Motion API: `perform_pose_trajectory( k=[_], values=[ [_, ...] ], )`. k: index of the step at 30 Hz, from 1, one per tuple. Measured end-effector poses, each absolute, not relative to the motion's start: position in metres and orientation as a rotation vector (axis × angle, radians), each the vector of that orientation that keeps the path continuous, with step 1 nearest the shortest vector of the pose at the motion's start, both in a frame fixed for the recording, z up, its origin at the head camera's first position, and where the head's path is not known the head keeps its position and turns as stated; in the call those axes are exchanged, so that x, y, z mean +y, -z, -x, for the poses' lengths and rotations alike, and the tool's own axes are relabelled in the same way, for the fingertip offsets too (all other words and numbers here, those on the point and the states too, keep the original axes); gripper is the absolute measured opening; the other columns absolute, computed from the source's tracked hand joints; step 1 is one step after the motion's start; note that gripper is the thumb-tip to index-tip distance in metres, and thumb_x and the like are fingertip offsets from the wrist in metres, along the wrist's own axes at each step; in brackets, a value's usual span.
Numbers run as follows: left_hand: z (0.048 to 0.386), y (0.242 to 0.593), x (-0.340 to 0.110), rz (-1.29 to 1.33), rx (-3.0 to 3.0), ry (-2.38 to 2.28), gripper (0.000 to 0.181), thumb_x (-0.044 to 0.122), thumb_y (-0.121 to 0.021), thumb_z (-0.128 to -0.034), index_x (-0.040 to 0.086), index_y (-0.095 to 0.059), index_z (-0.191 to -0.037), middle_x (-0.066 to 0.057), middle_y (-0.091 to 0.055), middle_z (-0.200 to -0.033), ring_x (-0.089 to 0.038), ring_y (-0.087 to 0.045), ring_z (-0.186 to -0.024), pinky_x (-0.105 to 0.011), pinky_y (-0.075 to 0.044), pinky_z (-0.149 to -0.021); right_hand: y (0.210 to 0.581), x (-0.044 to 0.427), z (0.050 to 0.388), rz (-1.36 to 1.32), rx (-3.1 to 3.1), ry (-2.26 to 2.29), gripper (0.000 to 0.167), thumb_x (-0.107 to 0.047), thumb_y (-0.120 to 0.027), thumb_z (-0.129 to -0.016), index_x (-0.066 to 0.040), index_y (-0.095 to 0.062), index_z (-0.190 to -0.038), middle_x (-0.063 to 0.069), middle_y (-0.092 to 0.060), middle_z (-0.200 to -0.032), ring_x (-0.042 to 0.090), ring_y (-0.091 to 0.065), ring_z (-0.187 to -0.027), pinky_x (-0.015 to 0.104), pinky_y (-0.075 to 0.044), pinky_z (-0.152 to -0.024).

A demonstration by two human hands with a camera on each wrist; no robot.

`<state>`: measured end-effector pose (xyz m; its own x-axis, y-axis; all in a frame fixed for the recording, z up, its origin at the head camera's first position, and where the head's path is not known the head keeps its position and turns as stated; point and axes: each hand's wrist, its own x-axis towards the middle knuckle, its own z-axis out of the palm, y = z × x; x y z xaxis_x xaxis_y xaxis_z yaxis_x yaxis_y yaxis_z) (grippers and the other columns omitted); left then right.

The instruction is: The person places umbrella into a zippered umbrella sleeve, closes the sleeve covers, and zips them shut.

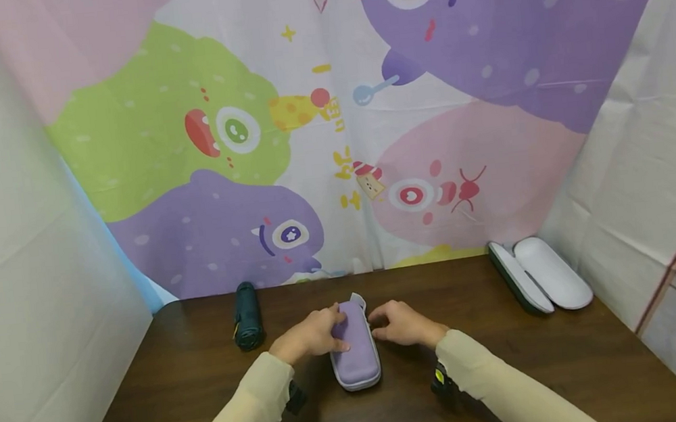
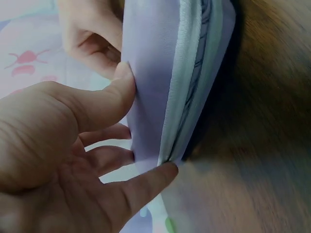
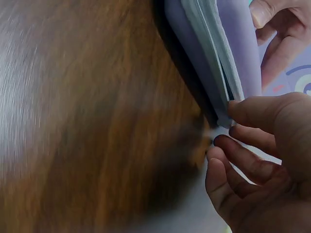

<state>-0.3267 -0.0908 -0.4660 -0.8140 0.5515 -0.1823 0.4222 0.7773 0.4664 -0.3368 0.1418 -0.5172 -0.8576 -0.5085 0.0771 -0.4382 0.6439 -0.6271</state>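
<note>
One lavender, rounded-oblong zip case lies on the dark brown wooden counter, between two hands. One dark green, rolled cylinder lies off to the left, and one hard, hinged case, dark green outside and white inside, lies spread in two halves at the far right.

The left hand is spread, with its thumb and relaxed fingers touching the lavender case on its left side. The right hand has its fingers bent at the other side. The right wrist view alone shows them pinching a small pale tab at the end of the seam — shadow there makes it hard to say whether it is a zip pull. Only the left wrist view reveals a fingertip against the pale grey zip band; only the head view takes in the roll and the hinged case.

The lavender case's long axis runs from near to far, its pale grey loop end pointing at the cartoon-printed cloth — the broad end is toward the person.
</note>
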Motion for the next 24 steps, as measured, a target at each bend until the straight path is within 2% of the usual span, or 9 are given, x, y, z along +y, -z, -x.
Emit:
perform_pose_trajectory(
  k=[6, 9, 13, 15, 17, 19, 21, 22, 24],
  values=[
    [0.322, 0.465, -0.087, -0.776, 2.702, -0.453, 0.061, 0.024, -0.079, -0.0923, -0.002, -0.057, -0.143, -0.031, -0.034, -0.161, -0.047, -0.040, -0.146, -0.052, -0.036, -0.120, 0.524, 0.136, 0.339, 0.752, 2.782, 1.054, 0.022, -0.005, -0.074, -0.087, 0.001, -0.075, -0.108, 0.014, -0.077, -0.108, 0.029, -0.070, -0.106, 0.045, -0.057, -0.092],
    [0.320, 0.465, -0.084, -0.776, 2.734, -0.399, 0.052, 0.024, -0.080, -0.0913, -0.001, -0.064, -0.134, -0.031, -0.036, -0.159, -0.051, -0.041, -0.143, -0.055, -0.037, -0.118, 0.526, 0.135, 0.340, 0.732, 2.774, 1.092, 0.019, -0.004, -0.074, -0.087, 0.001, -0.076, -0.105, 0.012, -0.077, -0.105, 0.025, -0.069, -0.101, 0.042, -0.056, -0.090],
    [0.318, 0.463, -0.079, -0.814, 2.778, -0.333, 0.035, 0.021, -0.083, -0.0877, 0.000, -0.071, -0.113, -0.033, -0.044, -0.153, -0.052, -0.042, -0.140, -0.055, -0.040, -0.115, 0.528, 0.136, 0.339, 0.713, 2.721, 1.181, 0.016, -0.001, -0.072, -0.086, 0.003, -0.076, -0.102, 0.012, -0.077, -0.095, 0.016, -0.067, -0.087, 0.031, -0.056, -0.078],
    [0.317, 0.463, -0.076, -0.842, 2.797, -0.297, 0.030, 0.019, -0.084, -0.0862, 0.000, -0.073, -0.106, -0.032, -0.050, -0.149, -0.048, -0.049, -0.135, -0.051, -0.042, -0.113, 0.530, 0.136, 0.338, 0.706, 2.698, 1.220, 0.015, 0.000, -0.071, -0.087, 0.004, -0.076, -0.100, 0.011, -0.076, -0.089, 0.010, -0.064, -0.079, 0.025, -0.054, -0.072],
    [0.317, 0.463, -0.075, -0.870, 2.811, -0.266, 0.027, 0.018, -0.085, -0.0850, 0.000, -0.074, -0.102, -0.026, -0.061, -0.138, -0.041, -0.059, -0.124, -0.046, -0.046, -0.107, 0.532, 0.136, 0.337, 0.710, 2.682, 1.248, 0.013, 0.000, -0.070, -0.087, 0.004, -0.076, -0.098, 0.010, -0.075, -0.085, 0.007, -0.061, -0.075, 0.022, -0.051, -0.068],
    [0.317, 0.464, -0.074, -0.895, 2.822, -0.239, 0.027, 0.018, -0.086, -0.0846, 0.001, -0.074, -0.102, -0.018, -0.067, -0.122, -0.034, -0.064, -0.109, -0.042, -0.050, -0.098, 0.533, 0.135, 0.337, 0.726, 2.678, 1.256, 0.011, 0.000, -0.069, -0.088, 0.004, -0.076, -0.097, 0.009, -0.074, -0.083, 0.004, -0.058, -0.073, 0.020, -0.049, -0.066],
    [0.318, 0.464, -0.073, -0.917, 2.827, -0.218, 0.029, 0.017, -0.085, -0.0847, 0.001, -0.074, -0.106, -0.012, -0.068, -0.109, -0.028, -0.064, -0.098, -0.039, -0.052, -0.092, 0.533, 0.135, 0.337, 0.748, 2.676, 1.255, 0.010, 0.000, -0.068, -0.090, 0.004, -0.075, -0.096, 0.009, -0.074, -0.082, 0.003, -0.057, -0.071, 0.019, -0.048, -0.065],
    [0.318, 0.464, -0.073, -0.930, 2.830, -0.208, 0.032, 0.017, -0.085, -0.0846, 0.001, -0.073, -0.109, -0.011, -0.068, -0.107, -0.027, -0.064, -0.096, -0.039, -0.052, -0.090, 0.533, 0.135, 0.336, 0.756, 2.672, 1.254, 0.010, 0.000, -0.067, -0.090, 0.005, -0.074, -0.095, 0.008, -0.073, -0.081, 0.003, -0.056, -0.071, 0.019, -0.048, -0.065],
    [0.319, 0.464, -0.073, -0.942, 2.827, -0.194, 0.039, 0.017, -0.085, -0.0857, 0.000, -0.071, -0.118, -0.014, -0.069, -0.115, -0.028, -0.066, -0.102, -0.039, -0.054, -0.093, 0.532, 0.135, 0.337, 0.757, 2.664, 1.247, 0.010, 0.000, -0.064, -0.093, 0.005, -0.073, -0.094, 0.008, -0.072, -0.079, 0.004, -0.056, -0.070, 0.020, -0.048, -0.064]
  ],
)
